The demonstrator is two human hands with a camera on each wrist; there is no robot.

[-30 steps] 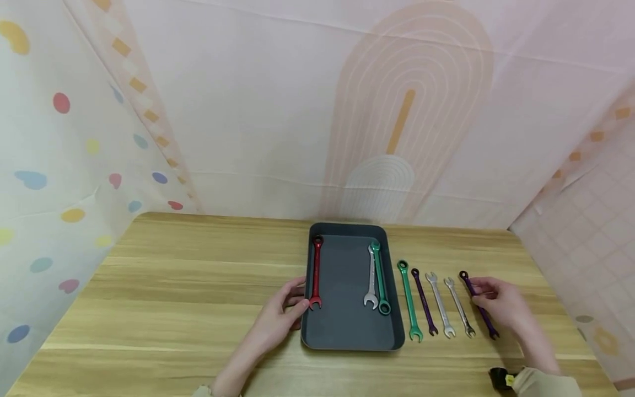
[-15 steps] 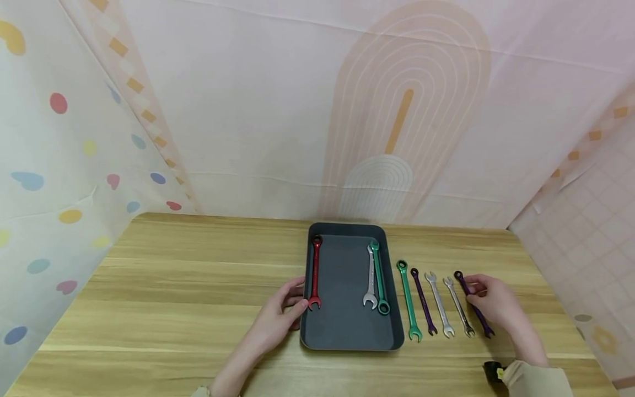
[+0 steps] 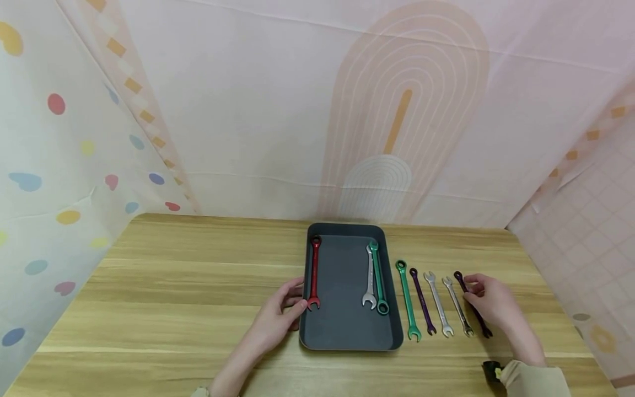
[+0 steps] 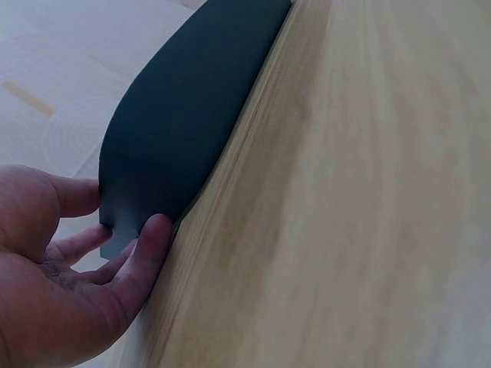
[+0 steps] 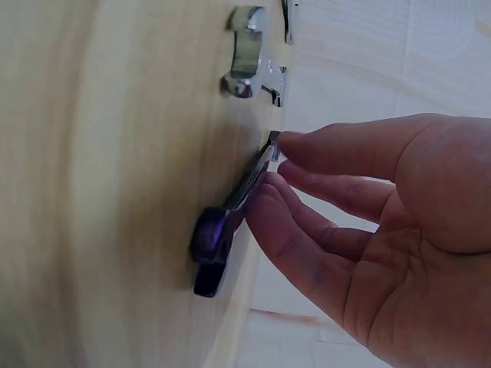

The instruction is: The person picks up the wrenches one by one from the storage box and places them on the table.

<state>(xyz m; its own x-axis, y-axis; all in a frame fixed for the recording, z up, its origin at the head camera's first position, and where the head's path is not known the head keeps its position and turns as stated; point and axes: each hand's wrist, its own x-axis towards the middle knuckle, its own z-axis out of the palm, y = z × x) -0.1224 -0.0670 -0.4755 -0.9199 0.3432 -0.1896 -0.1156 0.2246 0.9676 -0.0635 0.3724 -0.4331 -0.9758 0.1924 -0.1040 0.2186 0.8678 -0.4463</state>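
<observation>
A dark grey tray (image 3: 347,336) holds a red wrench (image 3: 315,270) at its left side. At its right side lie a silver wrench (image 3: 369,278) and a green wrench (image 3: 378,281). My left hand (image 3: 280,311) grips the tray's left wall, thumb at the rim and fingers outside. To the tray's right, my right hand (image 3: 493,300) pinches a purple wrench (image 5: 215,238) at its middle between thumb and fingers, low at the tabletop. Beside it lies a small silver wrench (image 3: 458,307). Whether the pinched wrench touches the table is hard to tell.
Between tray and right hand, a green wrench (image 3: 408,300), a purple wrench (image 3: 423,300) and a silver wrench (image 3: 439,304) lie in a row on the wooden table (image 3: 208,264). A patterned cloth (image 3: 258,110) hangs behind.
My right hand has moved slightly left with the purple wrench, closer to the small silver one, and then nearly stopped. The left hand stays on the tray. The head view has shifted slightly.
</observation>
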